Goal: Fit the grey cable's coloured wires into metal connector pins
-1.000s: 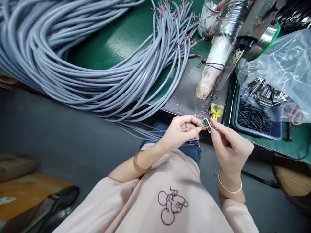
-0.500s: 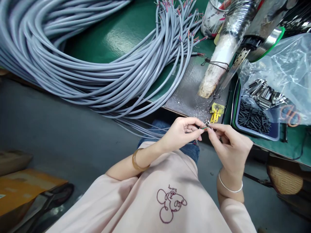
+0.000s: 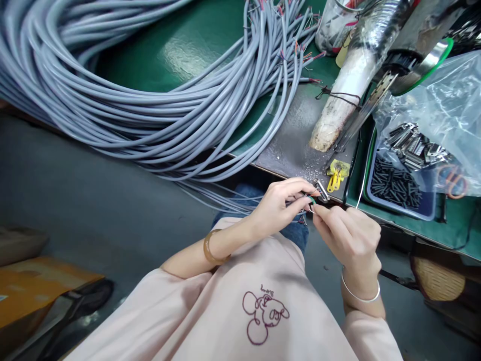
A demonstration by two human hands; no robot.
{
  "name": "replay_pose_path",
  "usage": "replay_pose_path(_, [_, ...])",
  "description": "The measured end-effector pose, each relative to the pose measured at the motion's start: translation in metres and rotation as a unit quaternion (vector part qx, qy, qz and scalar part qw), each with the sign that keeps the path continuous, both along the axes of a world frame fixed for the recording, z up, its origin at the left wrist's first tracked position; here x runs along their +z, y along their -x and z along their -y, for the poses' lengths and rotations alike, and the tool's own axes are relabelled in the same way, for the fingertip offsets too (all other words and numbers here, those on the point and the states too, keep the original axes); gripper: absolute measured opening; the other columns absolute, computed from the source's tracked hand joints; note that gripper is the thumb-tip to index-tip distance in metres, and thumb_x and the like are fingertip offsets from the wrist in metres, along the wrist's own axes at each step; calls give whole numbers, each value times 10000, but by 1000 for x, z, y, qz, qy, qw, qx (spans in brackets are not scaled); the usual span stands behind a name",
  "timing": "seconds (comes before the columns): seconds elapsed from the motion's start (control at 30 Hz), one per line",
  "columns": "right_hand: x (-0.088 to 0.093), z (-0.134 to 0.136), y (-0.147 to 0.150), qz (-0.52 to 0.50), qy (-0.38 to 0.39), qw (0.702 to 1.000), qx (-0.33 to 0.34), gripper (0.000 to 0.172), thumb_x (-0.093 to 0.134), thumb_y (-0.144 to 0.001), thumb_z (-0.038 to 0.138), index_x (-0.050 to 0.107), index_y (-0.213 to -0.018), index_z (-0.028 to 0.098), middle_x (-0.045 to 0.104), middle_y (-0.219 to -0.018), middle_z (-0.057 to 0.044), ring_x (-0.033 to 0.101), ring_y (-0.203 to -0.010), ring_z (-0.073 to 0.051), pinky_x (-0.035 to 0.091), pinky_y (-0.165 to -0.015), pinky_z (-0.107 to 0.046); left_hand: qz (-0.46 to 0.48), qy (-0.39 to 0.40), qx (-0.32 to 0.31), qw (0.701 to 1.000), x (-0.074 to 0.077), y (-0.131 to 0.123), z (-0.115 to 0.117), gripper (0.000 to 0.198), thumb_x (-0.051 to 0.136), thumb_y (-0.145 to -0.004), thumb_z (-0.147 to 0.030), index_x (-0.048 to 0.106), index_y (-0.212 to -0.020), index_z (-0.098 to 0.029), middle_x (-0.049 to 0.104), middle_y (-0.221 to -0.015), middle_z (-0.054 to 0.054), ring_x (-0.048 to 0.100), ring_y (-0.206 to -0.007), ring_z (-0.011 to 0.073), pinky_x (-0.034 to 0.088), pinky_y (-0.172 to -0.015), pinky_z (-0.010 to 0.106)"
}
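My left hand (image 3: 280,205) pinches the stripped end of a thin grey cable, with coloured wires showing at its fingertips. A small metal connector (image 3: 322,191) sits on those wire ends, just beyond my fingers. My right hand (image 3: 347,233) is closed in a pinch on the wires right behind the connector, touching my left fingertips. Both hands hover over my lap at the front edge of the green workbench (image 3: 195,50). A big coil of grey cables (image 3: 124,100) fills the bench to the left.
A soldering iron stand with a white wrapped holder (image 3: 343,98) rises behind the hands. A yellow clip (image 3: 335,173) lies on the dark metal plate (image 3: 293,145). At right, a blue tray (image 3: 398,188) holds black sleeves and metal shells under a clear plastic bag (image 3: 439,110).
My right hand slid from the connector's right side back under it, pinching the wires close to my left fingertips. The connector now points up and to the right.
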State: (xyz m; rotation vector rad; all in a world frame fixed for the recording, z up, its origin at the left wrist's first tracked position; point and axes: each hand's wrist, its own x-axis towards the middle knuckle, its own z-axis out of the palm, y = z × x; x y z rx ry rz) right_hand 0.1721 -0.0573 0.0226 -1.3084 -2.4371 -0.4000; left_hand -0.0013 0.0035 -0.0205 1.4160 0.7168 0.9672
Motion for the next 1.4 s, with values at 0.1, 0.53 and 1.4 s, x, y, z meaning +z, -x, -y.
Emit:
replay_pose_path(0.1, [0,-1,1,3,-4,1000,8,156,745,-870,153,617,-958,173,525,-595,55,338,-563,-135,307,-565,-326,2,-4,1,1000,1,1,-1,125,616,-928,-165,729,-964,-123,718,-1012,90,699,-834,119,619,-733,204])
replay_pose_path(0.53, [8,-7,2,-93,55,990,-94,61,653,-960,221,612,-999,198,673,-698,51,595,-568,-74,404,-600,-221,-30,-22,-8,999,-3,-3,1,126,570,-957,-179,688,-957,-138,682,-960,74,672,-785,119,588,-719,219])
replay_pose_path(1.4, [3,-4,0,-347,217,902,-141,85,654,-929,250,645,-864,196,531,-559,85,414,-427,-39,298,-422,-194,95,216,-86,968,9,5,-5,202,762,-841,-266,650,-925,-121,652,-813,20,673,-689,88,570,-679,195])
